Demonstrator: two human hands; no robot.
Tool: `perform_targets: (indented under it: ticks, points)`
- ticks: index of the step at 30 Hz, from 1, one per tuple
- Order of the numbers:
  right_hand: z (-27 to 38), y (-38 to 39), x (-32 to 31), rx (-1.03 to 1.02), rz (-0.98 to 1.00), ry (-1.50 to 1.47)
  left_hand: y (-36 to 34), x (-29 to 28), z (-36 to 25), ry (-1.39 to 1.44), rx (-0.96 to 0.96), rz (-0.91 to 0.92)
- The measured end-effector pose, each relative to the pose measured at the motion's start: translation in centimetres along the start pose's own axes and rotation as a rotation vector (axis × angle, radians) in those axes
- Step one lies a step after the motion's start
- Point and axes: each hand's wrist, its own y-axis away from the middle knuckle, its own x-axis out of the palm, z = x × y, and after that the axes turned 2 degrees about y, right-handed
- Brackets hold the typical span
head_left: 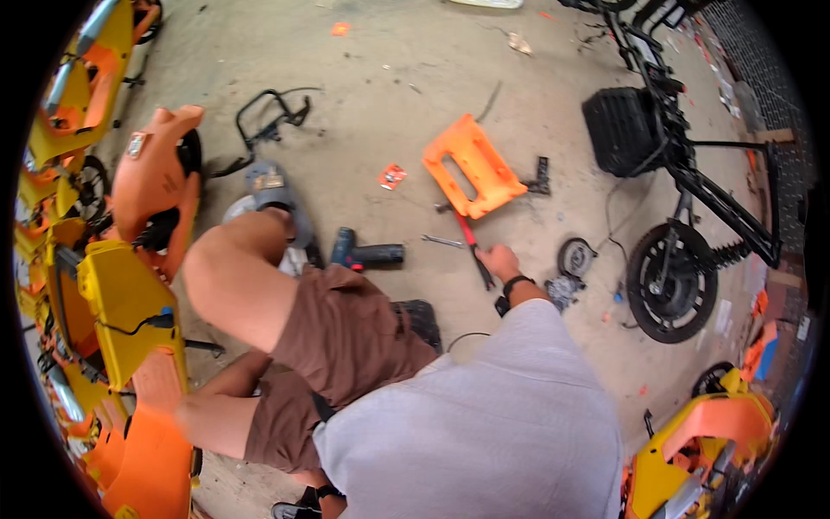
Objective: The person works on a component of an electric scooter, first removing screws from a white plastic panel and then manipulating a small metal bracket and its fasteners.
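My right hand [499,263], with a dark band at the wrist, reaches down to the floor. Its fingers close round the red and black handle of a hammer [469,240]. The hammer's head lies beside an orange plastic part [478,169] with a long slot. A small wrench [442,240] lies just left of the handle. My left hand [308,477] shows only in part, low in the view beside my leg; its fingers are hidden. A cordless drill [367,254] rests on the floor near my knee.
A black bike frame with a wheel [672,284] and crate [621,131] stands right; a small wheel-like part [575,258] lies nearer. Orange and yellow bike bodies [130,303] crowd the left. A black bent-tube frame [251,117] lies ahead; another yellow-orange body [709,432] stands lower right.
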Motion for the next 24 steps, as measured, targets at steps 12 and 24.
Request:
perform_targets:
  ticks: [12,24]
  points:
    - [-3.0,-16.7,-6.2,0.16,-0.711,-1.298,-5.3,-1.0,-8.6,0.154,0.164,0.434]
    - [-1.6,-0.9,-0.5,0.138,-0.35,-1.562,-4.0,-0.6,-8.9,0.201,0.096,0.576]
